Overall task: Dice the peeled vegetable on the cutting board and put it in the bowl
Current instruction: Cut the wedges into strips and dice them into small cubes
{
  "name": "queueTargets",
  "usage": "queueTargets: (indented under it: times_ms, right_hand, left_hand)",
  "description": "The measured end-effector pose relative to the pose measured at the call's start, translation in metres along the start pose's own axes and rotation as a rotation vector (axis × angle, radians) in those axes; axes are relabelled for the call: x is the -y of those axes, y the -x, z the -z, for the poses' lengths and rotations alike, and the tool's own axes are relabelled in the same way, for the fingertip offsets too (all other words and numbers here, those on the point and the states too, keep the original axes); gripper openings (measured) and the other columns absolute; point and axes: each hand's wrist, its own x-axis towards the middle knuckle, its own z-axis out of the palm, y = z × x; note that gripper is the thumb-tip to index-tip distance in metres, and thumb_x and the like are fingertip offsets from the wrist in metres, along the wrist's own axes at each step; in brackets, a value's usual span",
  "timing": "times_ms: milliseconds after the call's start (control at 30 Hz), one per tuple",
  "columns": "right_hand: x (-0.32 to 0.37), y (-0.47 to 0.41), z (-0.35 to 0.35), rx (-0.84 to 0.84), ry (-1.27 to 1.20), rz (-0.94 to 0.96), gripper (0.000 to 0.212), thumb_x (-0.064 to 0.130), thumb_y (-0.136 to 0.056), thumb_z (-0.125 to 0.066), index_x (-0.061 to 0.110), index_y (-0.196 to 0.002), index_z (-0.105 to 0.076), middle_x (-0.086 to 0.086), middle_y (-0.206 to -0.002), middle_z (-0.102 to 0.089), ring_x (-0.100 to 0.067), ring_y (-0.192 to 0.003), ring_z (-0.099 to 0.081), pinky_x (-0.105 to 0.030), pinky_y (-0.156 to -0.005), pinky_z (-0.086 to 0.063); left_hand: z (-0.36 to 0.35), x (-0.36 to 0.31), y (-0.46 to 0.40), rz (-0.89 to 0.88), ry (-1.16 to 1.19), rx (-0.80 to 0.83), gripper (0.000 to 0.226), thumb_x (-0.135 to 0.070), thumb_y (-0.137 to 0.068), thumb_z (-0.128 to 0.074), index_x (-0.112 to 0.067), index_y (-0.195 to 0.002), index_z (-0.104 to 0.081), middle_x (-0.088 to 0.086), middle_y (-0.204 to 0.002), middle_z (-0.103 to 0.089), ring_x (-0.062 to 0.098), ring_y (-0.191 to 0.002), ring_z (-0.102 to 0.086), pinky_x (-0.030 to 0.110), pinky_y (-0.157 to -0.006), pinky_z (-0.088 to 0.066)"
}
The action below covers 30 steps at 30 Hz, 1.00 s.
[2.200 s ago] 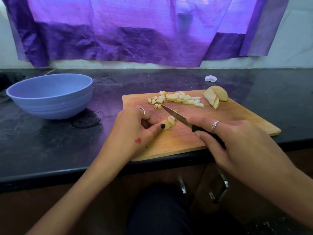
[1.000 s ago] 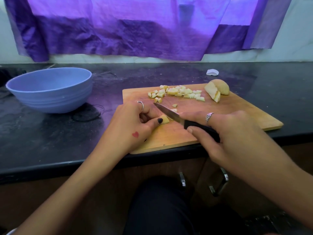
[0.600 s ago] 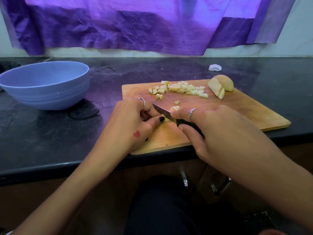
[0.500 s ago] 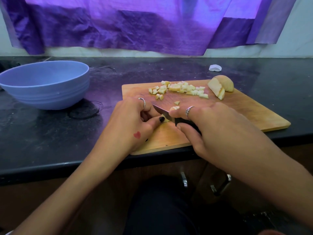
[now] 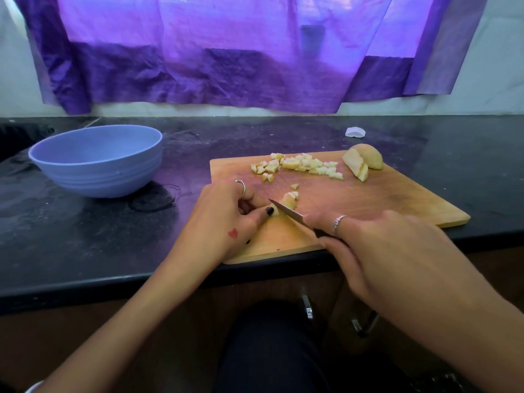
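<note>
Blue bowl point(image 5: 96, 160), pale yellow dice point(image 5: 297, 164), tan wooden cutting board point(image 5: 368, 199), black counter point(image 5: 71, 245), purple curtain point(image 5: 226, 52).

No lettering, no numbers, no brand anywhere in view. The one sign to call is a small red heart point(image 5: 232, 233) drawn on the back of the left hand point(image 5: 224, 219), at about seven o'clock from that hand's ring. The wooden cutting board point(image 5: 368, 202) shows bare grain, no stamp. The blue bowl point(image 5: 96, 163), out at ten o'clock from the board, carries only moulded ridges on its wall, no print. The knife point(image 5: 289, 212) blade is too small to tell any maker's mark.
</note>
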Motion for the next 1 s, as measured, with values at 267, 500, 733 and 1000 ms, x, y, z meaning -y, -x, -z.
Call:
queueTargets:
  times_ms: [267,500,733,1000]
  right_hand:
    - [0.011,-0.007,-0.008,-0.173,-0.275,-0.029,0.039,0.046,-0.095,-0.034,0.047,-0.134,-0.038,0.01,-0.077,-0.054,-0.014,-0.073,-0.05,-0.03,-0.068,-0.046]
    - [0.015,-0.008,-0.007,-0.058,-0.187,-0.046,0.036,0.046,-0.098,-0.028,0.04,-0.133,-0.034,0.01,-0.074,-0.05,-0.011,-0.068,-0.047,-0.026,-0.063,-0.042]
    - [0.015,-0.017,-0.01,-0.026,-0.032,-0.032,0.032,0.033,-0.098,-0.039,0.036,-0.13,-0.035,0.011,-0.072,-0.041,-0.016,-0.069,-0.042,-0.029,-0.063,-0.041]
    - [0.008,-0.026,-0.009,0.031,-0.067,-0.009,0.033,0.041,-0.099,-0.033,0.04,-0.132,-0.036,0.011,-0.075,-0.035,-0.014,-0.073,-0.037,-0.029,-0.064,-0.035]
  left_hand:
    - [0.005,0.002,0.0,0.021,0.097,0.039,0.011,-0.018,-0.08,-0.074,-0.021,-0.069,-0.07,-0.007,-0.059,-0.063,-0.001,-0.043,-0.051,0.011,-0.049,-0.042]
    - [0.004,0.003,0.0,0.016,0.096,0.027,0.014,-0.016,-0.08,-0.074,-0.022,-0.067,-0.07,-0.007,-0.06,-0.062,-0.001,-0.045,-0.051,0.009,-0.049,-0.04]
    - [0.005,0.004,-0.001,-0.012,0.076,0.031,0.022,-0.014,-0.079,-0.073,-0.024,-0.06,-0.066,-0.008,-0.063,-0.063,0.0,-0.047,-0.053,0.01,-0.051,-0.04]
    - [0.002,0.003,-0.001,-0.011,0.057,0.02,0.017,-0.014,-0.079,-0.072,-0.02,-0.064,-0.068,-0.008,-0.058,-0.062,-0.001,-0.046,-0.051,0.013,-0.052,-0.042]
